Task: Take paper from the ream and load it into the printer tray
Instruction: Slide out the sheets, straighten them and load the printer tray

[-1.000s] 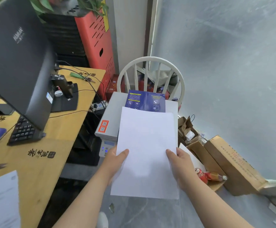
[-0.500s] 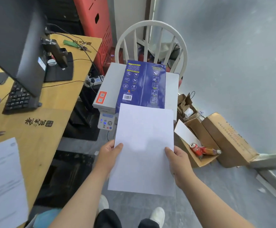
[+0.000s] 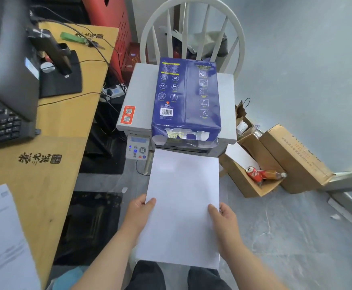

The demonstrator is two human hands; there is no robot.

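A stack of white paper (image 3: 182, 197) is held flat in front of me, my left hand (image 3: 138, 212) gripping its left edge and my right hand (image 3: 223, 218) its right edge. The far edge of the paper sits just below the front of the grey printer (image 3: 136, 97), which rests on a white chair. A blue paper ream (image 3: 186, 95) with a torn front end lies on top of the printer. The printer's control panel (image 3: 137, 148) is left of the paper. The tray slot is mostly hidden behind the paper.
A wooden desk (image 3: 51, 164) with a monitor (image 3: 7, 59), keyboard (image 3: 2, 124) and printed sheets (image 3: 1, 237) stands on the left. Cardboard boxes (image 3: 292, 160) with a red can (image 3: 253, 173) sit on the floor at the right. The white chair back (image 3: 192, 28) rises behind the printer.
The view has tilted down and closer to the printer. The paper, held in both hands, has dropped lower, its far edge now below the ream and level with the printer's front.
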